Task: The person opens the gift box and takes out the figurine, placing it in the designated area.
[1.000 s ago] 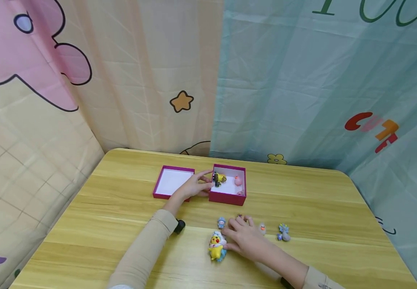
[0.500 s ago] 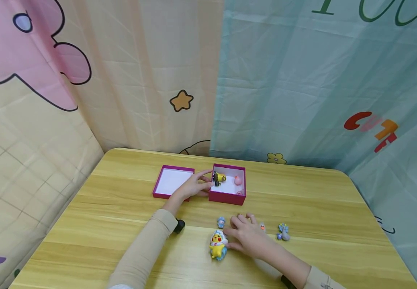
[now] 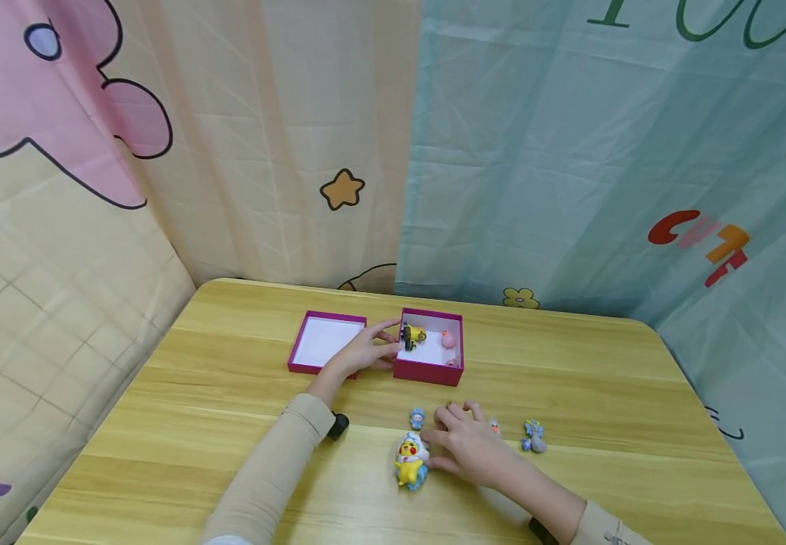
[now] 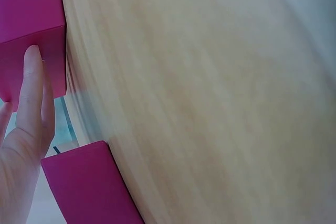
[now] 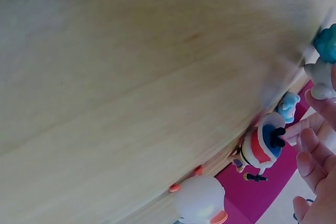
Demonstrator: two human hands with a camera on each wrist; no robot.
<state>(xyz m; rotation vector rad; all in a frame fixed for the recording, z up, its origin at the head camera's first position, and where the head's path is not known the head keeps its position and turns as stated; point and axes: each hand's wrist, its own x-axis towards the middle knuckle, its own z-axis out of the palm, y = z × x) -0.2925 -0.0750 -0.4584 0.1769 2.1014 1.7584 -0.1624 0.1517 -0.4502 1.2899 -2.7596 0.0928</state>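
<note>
My left hand (image 3: 364, 353) rests its extended fingers against the left side of the open magenta box (image 3: 427, 372). In the left wrist view its fingertips press flat on the box (image 4: 31, 3) wall. My right hand (image 3: 469, 446) is low over the table, with thumb and index finger at the right side of a yellow Pikachu figure (image 3: 410, 471) wearing a white-and-blue hood. The thumb touches it in the right wrist view. Close by are a small blue figure (image 3: 417, 418), a red, white and blue figure (image 5: 258, 145) and a white duck (image 5: 199, 200); the right hand partly hides these last two.
Inside the box lie a yellow-and-black figure (image 3: 414, 334) and a pink toy (image 3: 448, 339), with another small pink piece by the front wall. The magenta lid (image 3: 328, 342) lies left of the box. A blue-grey figure (image 3: 533, 437) stands at right. Curtains hang behind the table.
My right hand has shifted slightly right, and the Pikachu figure has moved and turned a little with it. The left hand and the box have stayed in place.
</note>
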